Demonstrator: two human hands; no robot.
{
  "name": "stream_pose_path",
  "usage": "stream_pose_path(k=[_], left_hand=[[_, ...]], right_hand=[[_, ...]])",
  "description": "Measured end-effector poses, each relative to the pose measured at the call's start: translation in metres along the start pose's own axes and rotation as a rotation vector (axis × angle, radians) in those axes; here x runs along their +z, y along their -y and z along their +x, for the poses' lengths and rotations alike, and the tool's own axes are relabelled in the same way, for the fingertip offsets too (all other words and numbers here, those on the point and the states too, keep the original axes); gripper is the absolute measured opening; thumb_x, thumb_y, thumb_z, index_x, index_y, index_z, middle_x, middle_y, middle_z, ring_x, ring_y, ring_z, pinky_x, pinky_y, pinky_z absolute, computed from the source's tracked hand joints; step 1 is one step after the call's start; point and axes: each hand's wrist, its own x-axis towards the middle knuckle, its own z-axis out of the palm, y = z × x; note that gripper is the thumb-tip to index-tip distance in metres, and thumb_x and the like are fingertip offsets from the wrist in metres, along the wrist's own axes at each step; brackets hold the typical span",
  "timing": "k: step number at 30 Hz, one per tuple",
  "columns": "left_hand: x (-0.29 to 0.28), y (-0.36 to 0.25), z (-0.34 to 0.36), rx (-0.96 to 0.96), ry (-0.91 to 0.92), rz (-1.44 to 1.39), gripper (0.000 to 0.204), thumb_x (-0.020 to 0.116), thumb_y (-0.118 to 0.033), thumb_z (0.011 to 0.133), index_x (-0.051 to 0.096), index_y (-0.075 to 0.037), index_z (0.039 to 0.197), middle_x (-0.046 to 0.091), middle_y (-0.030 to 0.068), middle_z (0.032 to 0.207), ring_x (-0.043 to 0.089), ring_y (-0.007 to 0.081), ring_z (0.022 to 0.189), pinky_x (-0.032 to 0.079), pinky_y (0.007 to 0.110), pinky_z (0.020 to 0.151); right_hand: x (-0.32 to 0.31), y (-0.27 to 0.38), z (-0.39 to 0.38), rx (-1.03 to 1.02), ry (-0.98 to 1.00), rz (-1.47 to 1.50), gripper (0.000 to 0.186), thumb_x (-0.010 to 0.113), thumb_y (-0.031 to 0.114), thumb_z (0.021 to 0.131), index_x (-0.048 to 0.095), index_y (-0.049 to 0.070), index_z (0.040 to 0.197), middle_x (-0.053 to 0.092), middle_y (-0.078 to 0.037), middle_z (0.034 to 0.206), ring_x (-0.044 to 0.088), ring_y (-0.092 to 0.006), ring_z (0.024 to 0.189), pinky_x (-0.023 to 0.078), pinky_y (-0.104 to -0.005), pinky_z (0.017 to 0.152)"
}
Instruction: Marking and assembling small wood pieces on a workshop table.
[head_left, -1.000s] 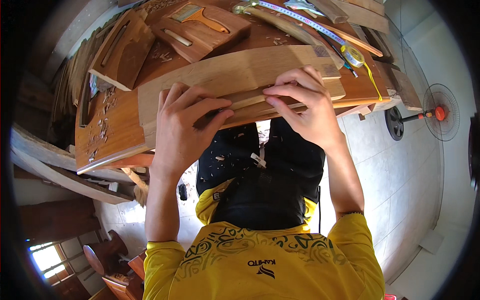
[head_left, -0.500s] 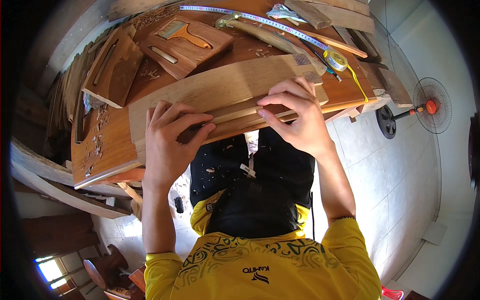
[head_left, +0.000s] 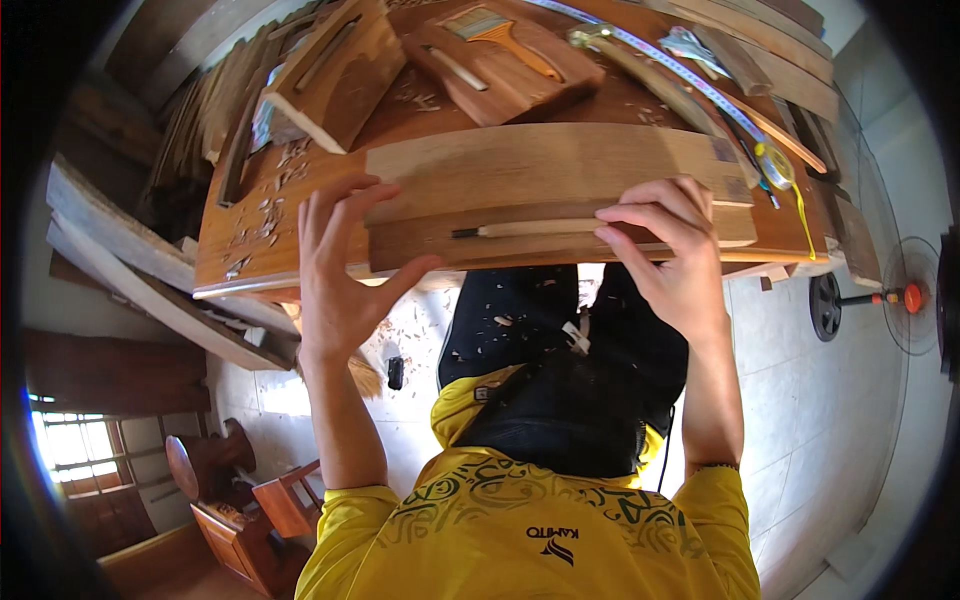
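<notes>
A slim tool with a pale wooden handle (head_left: 540, 229) and a short dark tip lies lengthwise over the lower wooden piece (head_left: 400, 245), its tip to the left. My right hand (head_left: 668, 235) pinches the tool's right end between thumb and fingers. Behind it, a long flat board (head_left: 540, 165) spans the front of the table, with darker end-grain patches at its right end. My left hand (head_left: 345, 255) is open at the left end of the wood, thumb and fingers spread, with nothing between them.
A wooden table (head_left: 245, 225) holds shavings, a block with an orange-handled paintbrush (head_left: 510, 45), a hammer (head_left: 660, 85) and an extended tape measure (head_left: 775, 165). An angled block (head_left: 340, 80) stands at the left. Planks (head_left: 170, 290) lean left; a fan (head_left: 905, 295) stands right.
My left hand has opened and moved left, off the tool's dark tip, which now shows. My right hand still pinches the other end. The whole view has shifted, with the table appearing farther right.
</notes>
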Motion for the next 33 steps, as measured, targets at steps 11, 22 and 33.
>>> stream_pose_path(k=[11, 22, 33], left_hand=[[0.011, 0.026, -0.036, -0.395, -0.026, -0.477, 0.065, 0.101, -0.013, 0.068, 0.070, 0.002, 0.123, 0.072, 0.0086, 0.102, 0.070, 0.0144, 0.090, 0.063, 0.030, 0.084], [0.028, 0.021, -0.039, -0.253, -0.042, -0.502, 0.065, 0.098, -0.010, 0.073, 0.072, 0.001, 0.132, 0.072, 0.0100, 0.109, 0.074, 0.0185, 0.095, 0.062, 0.032, 0.085], [0.022, 0.025, -0.037, -0.319, 0.033, -0.612, 0.063, 0.095, -0.005, 0.075, 0.071, 0.002, 0.132, 0.073, 0.0110, 0.110, 0.073, 0.0183, 0.095, 0.062, 0.031, 0.086]], right_hand=[[0.011, 0.017, 0.016, -0.005, 0.077, -0.008, 0.018, 0.089, 0.007, 0.079, 0.080, 0.010, 0.095, 0.070, -0.002, 0.096, 0.061, -0.0245, 0.097, 0.042, -0.0378, 0.096], [-0.011, -0.002, 0.005, 0.137, 0.093, 0.088, 0.021, 0.087, 0.000, 0.079, 0.081, 0.005, 0.098, 0.071, -0.006, 0.096, 0.063, -0.0238, 0.096, 0.045, -0.0361, 0.092], [-0.010, -0.004, 0.001, 0.107, 0.077, 0.066, 0.022, 0.087, 0.000, 0.078, 0.081, 0.006, 0.098, 0.071, -0.006, 0.096, 0.062, -0.0240, 0.095, 0.045, -0.0367, 0.093]])
